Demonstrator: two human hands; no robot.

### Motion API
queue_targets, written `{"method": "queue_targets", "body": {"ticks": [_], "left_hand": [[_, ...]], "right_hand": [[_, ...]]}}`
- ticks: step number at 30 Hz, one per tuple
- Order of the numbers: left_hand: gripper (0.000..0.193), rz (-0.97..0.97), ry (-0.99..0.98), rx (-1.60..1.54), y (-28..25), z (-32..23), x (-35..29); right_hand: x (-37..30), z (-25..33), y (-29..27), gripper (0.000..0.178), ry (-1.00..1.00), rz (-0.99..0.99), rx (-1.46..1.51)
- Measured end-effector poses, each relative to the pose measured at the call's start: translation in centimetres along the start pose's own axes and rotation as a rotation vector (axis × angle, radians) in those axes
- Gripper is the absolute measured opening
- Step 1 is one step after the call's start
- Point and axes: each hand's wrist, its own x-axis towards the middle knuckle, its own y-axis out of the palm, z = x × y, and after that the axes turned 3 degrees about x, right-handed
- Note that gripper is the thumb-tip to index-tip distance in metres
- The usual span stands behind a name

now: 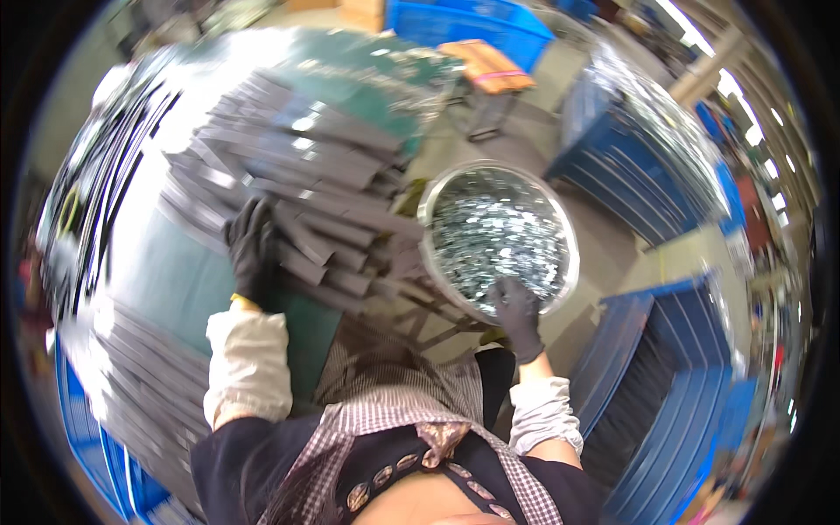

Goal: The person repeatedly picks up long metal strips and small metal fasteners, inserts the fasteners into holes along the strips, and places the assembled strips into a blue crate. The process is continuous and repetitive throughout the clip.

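Observation:
My left hand (254, 249), in a dark glove, lies on the near-left edge of a spread of flat dark grey strips (302, 175) on the table. Its fingers point away from me and look stretched out; I see nothing held in them. My right hand (518, 317), also gloved, reaches over the near rim of a large round metal bowl (571, 249). Many small shiny metal pieces (499, 232) fill the bowl. The right fingertips are bent down among the pieces and blurred, so their grip is unclear.
The green-topped table (188, 262) carries more grey strips (144, 394) near me and long black strips (114, 192) at its left. Blue crates (621, 166) stand to the right, one (678, 411) close by. Beyond are an orange bundle (490, 66) on a stool and a blue bin (464, 26).

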Motion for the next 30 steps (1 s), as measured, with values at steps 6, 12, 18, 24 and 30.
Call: {"method": "queue_targets", "body": {"ticks": [6, 12, 18, 24, 30], "left_hand": [[0.043, 0.010, -0.121, 0.127, -2.3, 1.4, -3.3], [0.049, 0.041, -0.148, 0.150, -2.6, 1.0, -4.2], [0.056, 0.087, -0.158, 0.175, -3.6, 0.0, -6.5], [0.060, 0.080, -0.077, 0.141, -4.2, -0.9, -8.4], [0.060, 0.195, 0.006, -0.278, -6.0, -1.3, -8.5]], "right_hand": [[4.3, -2.3, 2.7, 0.068, 0.128, 0.129, -0.317], [6.3, -4.1, 3.5, 0.036, 0.019, 0.086, -0.415], [5.5, -2.7, 2.8, 0.028, -0.032, 0.257, -0.304], [3.0, -3.4, 3.1, 0.032, -0.195, 0.218, -0.340], [3.3, -3.3, 2.9, 0.026, -0.094, 0.192, -0.333]]}}
